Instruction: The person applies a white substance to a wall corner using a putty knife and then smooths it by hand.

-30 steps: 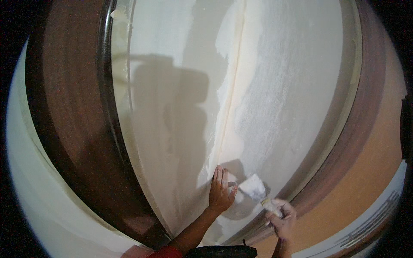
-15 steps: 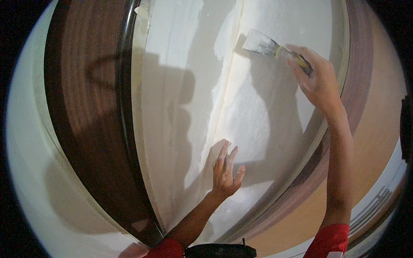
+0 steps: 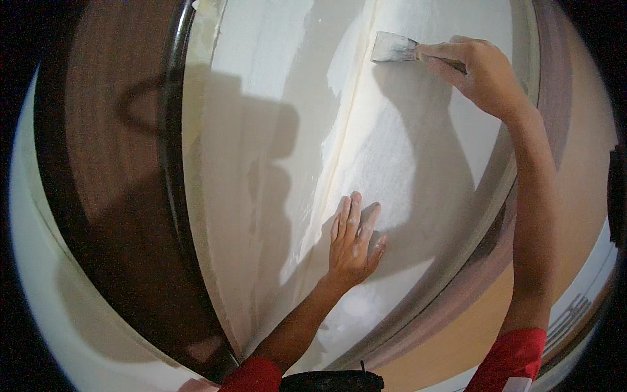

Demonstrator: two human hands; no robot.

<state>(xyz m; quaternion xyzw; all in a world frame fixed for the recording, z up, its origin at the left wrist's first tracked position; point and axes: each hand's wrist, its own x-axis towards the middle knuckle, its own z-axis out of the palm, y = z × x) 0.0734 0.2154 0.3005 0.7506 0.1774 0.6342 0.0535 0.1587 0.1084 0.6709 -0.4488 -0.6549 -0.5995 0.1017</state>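
Up at the right, my right hand (image 3: 480,73) is closed round the handle of a putty knife (image 3: 395,48). The wide blade, smeared with white, points left and lies against the wall beside a cream-coloured seam (image 3: 346,134). Lower down, near the middle of the view, my left hand (image 3: 354,245) rests on the white wall panel (image 3: 261,39), its fingers spread and pointing up. It holds nothing. White dust or filler marks its fingers. Most of the knife's handle is hidden in my right hand.
A dark brown wooden frame (image 3: 111,163) with a glossy black edge runs down the left. On the right a grey-brown strip borders the panel, with an orange-tan surface (image 3: 450,326) beyond it. A black object (image 3: 332,381) shows at the lower edge. My shadow falls across the panel.
The right hand and putty knife have moved up a little, and the blade has turned more level and now meets the wall by the seam. My left hand sits slightly higher and farther right.
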